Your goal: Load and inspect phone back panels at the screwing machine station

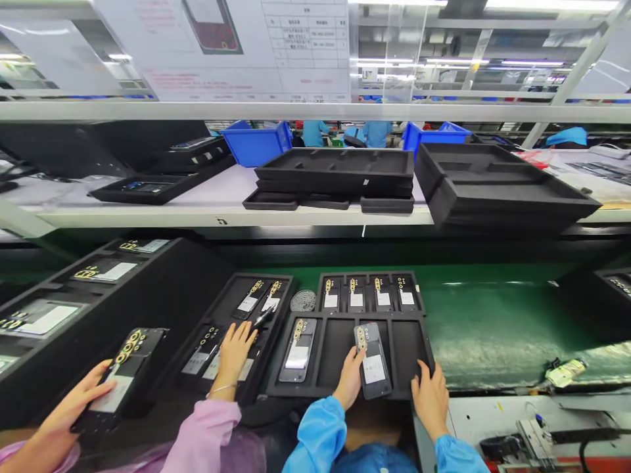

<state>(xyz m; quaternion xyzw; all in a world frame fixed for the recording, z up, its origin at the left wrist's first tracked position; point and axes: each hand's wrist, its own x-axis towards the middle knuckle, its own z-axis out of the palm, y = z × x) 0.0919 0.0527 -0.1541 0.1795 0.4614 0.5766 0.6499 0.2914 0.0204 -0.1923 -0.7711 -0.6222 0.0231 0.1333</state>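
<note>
My left hand (350, 378), in a blue sleeve, grips the lower left side of a smartphone body (373, 361). The phone has gold-coloured camera rings and a white label and is slightly tilted over the front black tray (336, 355). My right hand (431, 397) has its fingers curled over that tray's right edge. Another phone body (298, 351) lies in the tray's left compartment. Behind, a second black tray (367, 315) carries several phone bodies in a row. A coiled grey-white round piece (303, 301) lies on the green surface to its left.
A co-worker's hands in pink sleeves are close on my left: one hand (96, 387) holds a phone body, the other (234, 355) is over a tray of phones. Black trays (335, 172) are stacked on the white shelf (197, 217). Metal equipment (535, 437) stands front right.
</note>
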